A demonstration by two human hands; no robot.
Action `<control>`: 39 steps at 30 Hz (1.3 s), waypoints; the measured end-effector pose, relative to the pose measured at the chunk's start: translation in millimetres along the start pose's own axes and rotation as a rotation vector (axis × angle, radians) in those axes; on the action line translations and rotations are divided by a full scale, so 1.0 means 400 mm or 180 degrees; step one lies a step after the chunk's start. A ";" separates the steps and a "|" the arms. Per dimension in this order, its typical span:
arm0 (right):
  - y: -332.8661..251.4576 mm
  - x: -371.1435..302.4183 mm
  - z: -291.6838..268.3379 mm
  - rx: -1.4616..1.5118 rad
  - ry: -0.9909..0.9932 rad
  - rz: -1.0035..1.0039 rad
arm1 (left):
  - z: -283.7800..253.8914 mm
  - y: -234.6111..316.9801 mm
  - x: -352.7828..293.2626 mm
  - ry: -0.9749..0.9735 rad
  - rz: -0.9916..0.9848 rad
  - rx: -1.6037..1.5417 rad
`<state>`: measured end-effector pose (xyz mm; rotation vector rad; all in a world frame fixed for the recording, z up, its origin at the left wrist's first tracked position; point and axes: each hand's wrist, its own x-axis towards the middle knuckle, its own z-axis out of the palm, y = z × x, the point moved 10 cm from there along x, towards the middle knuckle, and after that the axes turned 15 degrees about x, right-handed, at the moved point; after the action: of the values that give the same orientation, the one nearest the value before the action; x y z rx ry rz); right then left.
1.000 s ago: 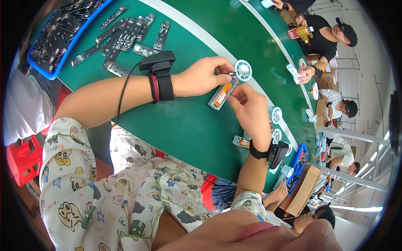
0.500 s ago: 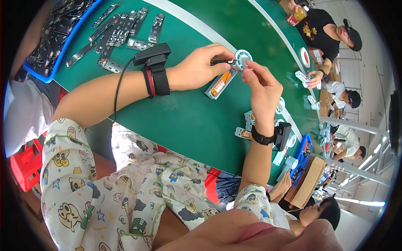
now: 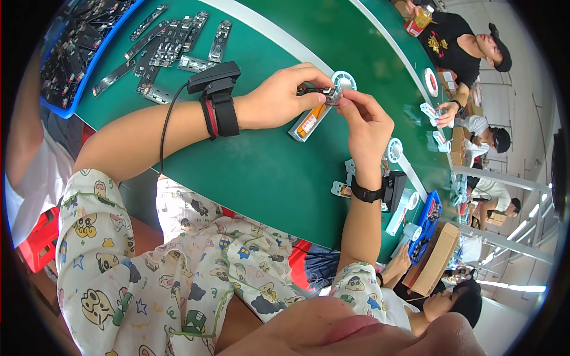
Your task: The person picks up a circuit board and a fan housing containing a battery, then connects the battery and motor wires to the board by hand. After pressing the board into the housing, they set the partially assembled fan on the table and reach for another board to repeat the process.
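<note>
My left hand point(image 3: 279, 98) is closed, pinching a small black circuit board point(image 3: 317, 91) between thumb and fingers. Just under the board lies a light blue handheld-fan housing point(image 3: 343, 80), its round head pointing away from me. An orange-wrapped battery point(image 3: 310, 122) sits in its handle, which slants toward me on the table. At the board's right end, my right hand point(image 3: 367, 121) pinches a thin red wire point(image 3: 335, 104) with thumb and forefinger. The wire's tip is too small to make out.
Several loose circuit boards point(image 3: 172, 47) lie at the far left of the green table point(image 3: 249, 169), beside a blue-rimmed bin point(image 3: 74, 98) full of them. More fan housings point(image 3: 394, 150) lie right of my right forearm, near a blue tray point(image 3: 432, 207) and a cardboard box point(image 3: 436, 258). Co-workers sit along the table.
My right hand has moved slightly left and down, from beside the fan's round head to the end of the circuit board. My left hand has barely moved.
</note>
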<state>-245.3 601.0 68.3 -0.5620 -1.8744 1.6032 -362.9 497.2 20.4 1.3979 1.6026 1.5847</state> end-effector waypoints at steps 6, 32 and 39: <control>-0.037 -0.011 0.023 -0.0781 -0.0117 -0.0725 | 0.011 -0.008 0.012 -0.0152 -0.0080 -0.0277; 0.026 -0.015 -0.006 0.0419 0.0110 -0.0003 | -0.009 0.039 -0.004 0.0062 0.0021 0.0364; 0.073 -0.008 -0.010 0.1475 0.0134 0.0594 | -0.007 0.029 0.000 0.0167 -0.0055 0.0133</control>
<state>-242.1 606.9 39.2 -0.5683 -1.3811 2.0469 -361.6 493.6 31.9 1.3706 1.6827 1.5987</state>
